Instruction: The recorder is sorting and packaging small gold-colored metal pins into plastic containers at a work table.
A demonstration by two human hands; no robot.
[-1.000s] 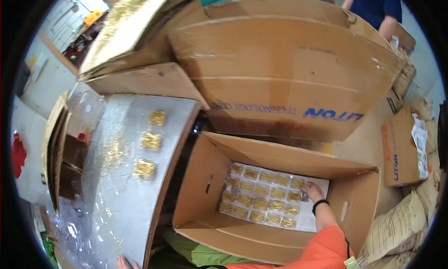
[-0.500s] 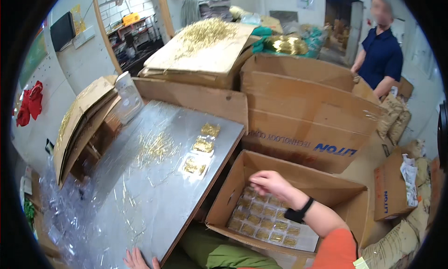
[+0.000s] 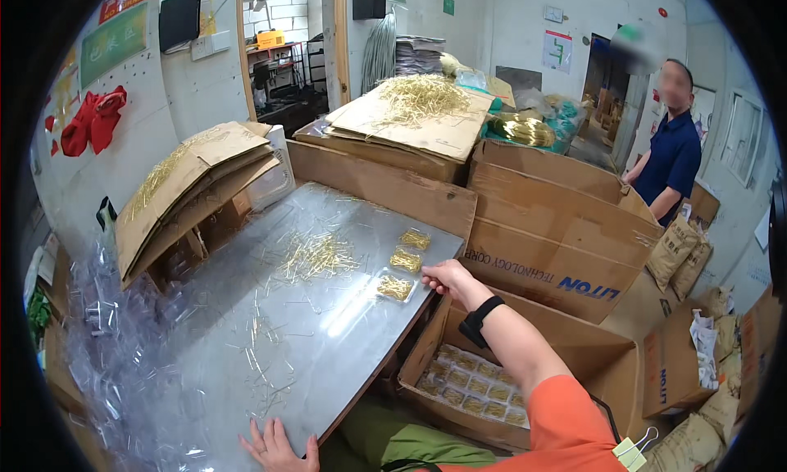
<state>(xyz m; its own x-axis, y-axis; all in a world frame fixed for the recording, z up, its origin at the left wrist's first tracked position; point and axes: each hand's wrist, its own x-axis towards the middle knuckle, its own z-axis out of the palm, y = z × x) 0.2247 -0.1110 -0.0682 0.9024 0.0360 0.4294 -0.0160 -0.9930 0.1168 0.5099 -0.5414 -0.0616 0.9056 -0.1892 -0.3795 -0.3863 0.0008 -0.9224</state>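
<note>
My left hand [image 3: 280, 449] lies flat on the near edge of the grey metal tabletop [image 3: 221, 308], fingers spread. At the table's right edge my right hand [image 3: 447, 277] has its fingers curled together, tips beside the nearest clear plastic pack of gold-coloured pins [image 3: 395, 288]. Whether anything is between those fingertips is hidden. Two similar packs, a middle pack [image 3: 405, 260] and a far pack [image 3: 415, 239], line up behind it. A loose heap of thin gold-coloured pins [image 3: 318, 257] lies mid-table. Below my right forearm, an open cardboard box [image 3: 602, 374] holds rows of filled packs [image 3: 475, 383].
Clear plastic pieces [image 3: 123, 365] pile up left of the table. Cardboard sheets [image 3: 184, 181] bearing pins stand at the far left, and another pin-covered stack [image 3: 361, 132] at the back. A large carton [image 3: 557, 234] stands behind the box. A person [image 3: 672, 148] stands at far right.
My right hand has moved from above the open box to the packs at the table's edge. My left hand stays on the tabletop. The view has shifted.
</note>
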